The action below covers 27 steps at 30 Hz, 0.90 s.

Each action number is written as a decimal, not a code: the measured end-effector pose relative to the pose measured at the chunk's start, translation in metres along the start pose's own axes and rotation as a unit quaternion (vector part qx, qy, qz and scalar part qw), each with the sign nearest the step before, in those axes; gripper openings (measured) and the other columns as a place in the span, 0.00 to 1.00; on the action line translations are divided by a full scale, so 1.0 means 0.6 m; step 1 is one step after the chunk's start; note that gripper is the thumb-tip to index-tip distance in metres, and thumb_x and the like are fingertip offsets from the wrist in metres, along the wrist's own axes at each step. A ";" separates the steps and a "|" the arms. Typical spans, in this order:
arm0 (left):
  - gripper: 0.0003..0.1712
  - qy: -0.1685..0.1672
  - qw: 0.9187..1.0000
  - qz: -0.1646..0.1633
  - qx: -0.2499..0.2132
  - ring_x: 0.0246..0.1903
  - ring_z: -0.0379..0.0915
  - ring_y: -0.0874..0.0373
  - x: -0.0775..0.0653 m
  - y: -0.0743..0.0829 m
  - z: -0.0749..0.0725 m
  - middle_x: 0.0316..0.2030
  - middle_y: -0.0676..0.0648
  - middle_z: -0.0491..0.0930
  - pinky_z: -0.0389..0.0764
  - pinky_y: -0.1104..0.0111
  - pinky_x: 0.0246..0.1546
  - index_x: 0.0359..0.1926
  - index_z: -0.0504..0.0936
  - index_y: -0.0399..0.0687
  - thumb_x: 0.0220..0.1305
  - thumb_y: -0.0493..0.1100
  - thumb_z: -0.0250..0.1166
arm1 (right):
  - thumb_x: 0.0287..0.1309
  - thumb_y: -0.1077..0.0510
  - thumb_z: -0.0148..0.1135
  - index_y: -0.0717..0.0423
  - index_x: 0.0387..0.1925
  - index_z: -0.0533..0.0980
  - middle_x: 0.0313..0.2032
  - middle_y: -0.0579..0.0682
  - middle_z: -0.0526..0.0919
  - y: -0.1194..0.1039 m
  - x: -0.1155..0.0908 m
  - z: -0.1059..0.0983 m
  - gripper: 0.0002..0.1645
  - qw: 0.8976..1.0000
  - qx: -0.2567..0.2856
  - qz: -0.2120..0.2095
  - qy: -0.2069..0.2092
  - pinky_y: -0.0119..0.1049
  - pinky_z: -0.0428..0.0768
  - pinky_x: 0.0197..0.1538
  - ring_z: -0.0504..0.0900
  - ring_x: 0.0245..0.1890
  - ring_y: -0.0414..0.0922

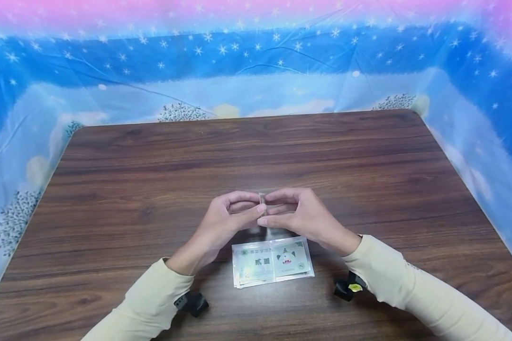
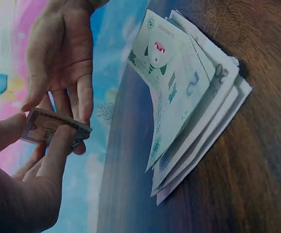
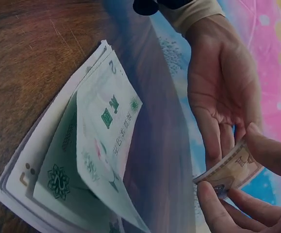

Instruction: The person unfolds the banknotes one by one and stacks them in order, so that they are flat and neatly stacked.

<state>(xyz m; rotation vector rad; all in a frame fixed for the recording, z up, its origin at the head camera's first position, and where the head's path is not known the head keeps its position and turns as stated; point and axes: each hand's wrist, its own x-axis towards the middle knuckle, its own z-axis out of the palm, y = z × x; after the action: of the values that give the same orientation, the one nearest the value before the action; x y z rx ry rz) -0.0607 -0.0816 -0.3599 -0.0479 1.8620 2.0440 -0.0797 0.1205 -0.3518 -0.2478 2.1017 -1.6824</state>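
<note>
Above the middle of the table, my left hand (image 1: 228,215) and right hand (image 1: 305,213) face each other, pinching a small brownish banknote (image 2: 50,127) between thumbs and fingers. From the head view the note shows only as a thin upright strip. The right wrist view shows it slightly curved, with the right hand's thumb along one edge and fingertips at the other. Just in front of the hands lies a pile of banknotes (image 1: 273,263). Its top note is a pale green 2 note (image 3: 113,114) with a cartoon face, creased at the middle so that its halves lift.
The dark wood table (image 1: 153,166) extends to both sides and behind the hands. A blue and pink snowflake-patterned cloth (image 1: 256,57) hangs around its back and sides. Black wrist cameras (image 1: 192,303) sit under both cream sleeves (image 1: 141,293).
</note>
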 end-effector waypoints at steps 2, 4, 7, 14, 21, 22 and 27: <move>0.22 0.006 1.000 0.006 0.016 0.53 0.82 0.51 -0.001 -0.001 -0.002 0.53 0.40 0.84 0.84 0.60 0.53 0.57 0.81 0.38 0.63 0.39 0.72 | 0.51 0.58 0.80 0.64 0.58 0.78 0.53 0.57 0.85 -0.001 -0.001 0.003 0.34 1.000 0.002 -0.001 -0.004 0.39 0.86 0.48 0.86 0.50 0.50; 0.22 0.011 1.000 0.008 0.027 0.54 0.81 0.50 -0.003 -0.002 -0.003 0.53 0.41 0.84 0.83 0.61 0.53 0.57 0.81 0.39 0.62 0.39 0.73 | 0.51 0.59 0.79 0.65 0.59 0.76 0.54 0.58 0.84 -0.004 -0.002 0.004 0.35 1.000 0.014 0.000 -0.013 0.40 0.86 0.50 0.86 0.51 0.51; 0.23 0.010 0.999 0.008 0.029 0.53 0.82 0.49 -0.005 -0.001 -0.006 0.54 0.41 0.84 0.83 0.61 0.54 0.57 0.81 0.39 0.62 0.39 0.73 | 0.51 0.61 0.78 0.65 0.62 0.74 0.57 0.58 0.82 -0.008 -0.006 0.001 0.36 0.999 0.031 0.004 -0.028 0.41 0.85 0.53 0.84 0.54 0.52; 0.26 -0.002 0.999 0.016 0.038 0.53 0.82 0.44 -0.012 0.000 -0.010 0.57 0.37 0.81 0.84 0.60 0.51 0.63 0.76 0.38 0.64 0.32 0.67 | 0.53 0.70 0.69 0.66 0.66 0.68 0.58 0.60 0.80 -0.011 -0.015 -0.011 0.37 0.997 0.039 -0.002 -0.059 0.44 0.81 0.59 0.80 0.59 0.55; 0.26 0.014 0.997 0.019 0.072 0.45 0.85 0.45 -0.023 0.000 -0.015 0.51 0.37 0.84 0.87 0.59 0.44 0.61 0.77 0.40 0.61 0.29 0.67 | 0.57 0.75 0.60 0.71 0.62 0.70 0.53 0.67 0.82 -0.004 -0.026 -0.022 0.29 0.998 0.044 -0.008 -0.052 0.41 0.85 0.51 0.85 0.49 0.55; 0.25 0.015 0.997 0.017 0.079 0.44 0.85 0.46 -0.025 0.000 -0.017 0.50 0.37 0.85 0.87 0.59 0.44 0.61 0.78 0.40 0.61 0.29 0.67 | 0.58 0.74 0.60 0.71 0.60 0.71 0.51 0.66 0.83 -0.003 -0.027 -0.023 0.27 0.998 0.037 -0.006 -0.049 0.41 0.86 0.50 0.86 0.47 0.54; 0.21 0.003 0.994 0.007 0.108 0.40 0.86 0.49 -0.033 -0.004 -0.025 0.45 0.39 0.87 0.87 0.61 0.42 0.57 0.80 0.37 0.61 0.29 0.67 | 0.59 0.71 0.64 0.69 0.53 0.77 0.42 0.61 0.87 0.004 -0.032 -0.033 0.19 0.999 -0.026 -0.016 -0.043 0.38 0.87 0.41 0.87 0.38 0.49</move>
<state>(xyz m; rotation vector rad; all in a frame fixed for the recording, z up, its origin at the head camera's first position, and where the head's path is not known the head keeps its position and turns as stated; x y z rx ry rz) -0.0449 -0.1006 -0.3589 0.0161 2.0816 1.8412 -0.0710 0.1461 -0.3462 -0.3641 2.0902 -1.6076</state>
